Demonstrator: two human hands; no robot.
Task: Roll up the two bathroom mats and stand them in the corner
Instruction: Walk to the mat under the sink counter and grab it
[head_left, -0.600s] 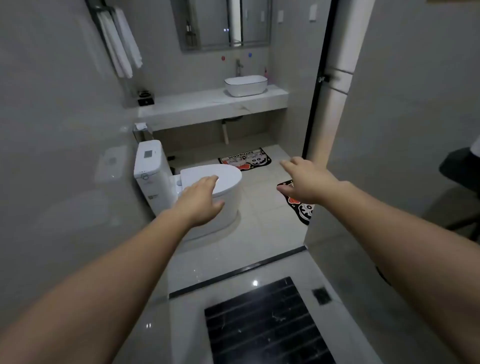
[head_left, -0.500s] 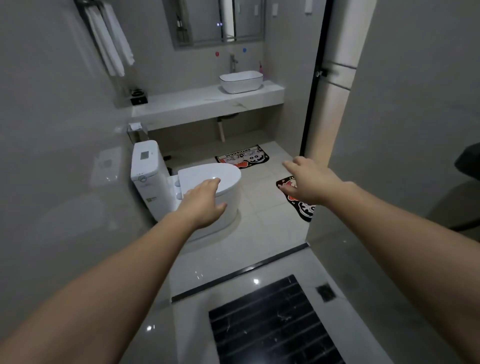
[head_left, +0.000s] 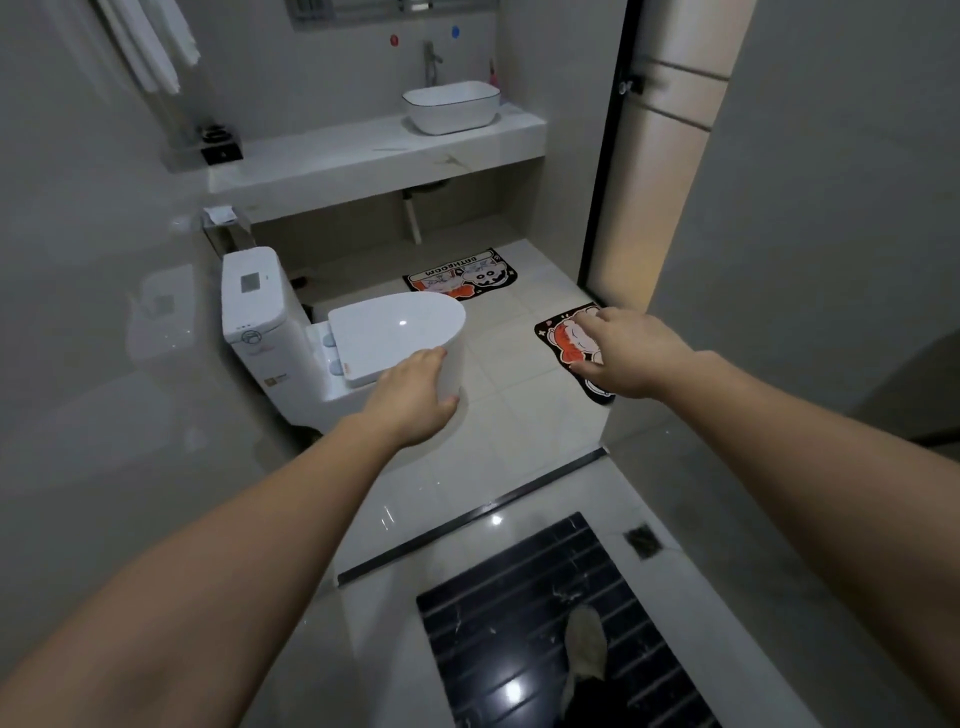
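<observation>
Stepping in, I could trip on the dark threshold strip (head_left: 467, 517) short of the toilet (head_left: 395, 332). My left hand (head_left: 415, 400) and right hand (head_left: 631, 353) reach out relaxed, holding nothing. The near mat (head_left: 563, 343) lies flat right of the toilet, long axis running away from me; the far mat (head_left: 462, 274), beyond the toilet, lies crosswise, lettering upside down.

2 mats (head_left: 461, 274) (head_left: 566, 340) on floor — right of toilet (head_left: 332, 343), before counter (head_left: 363, 156)

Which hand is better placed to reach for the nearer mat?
Right. The right hand is stretched toward the nearer mat on its own side; the left hand is out in front of the toilet, away from it. Both hold nothing.
</observation>
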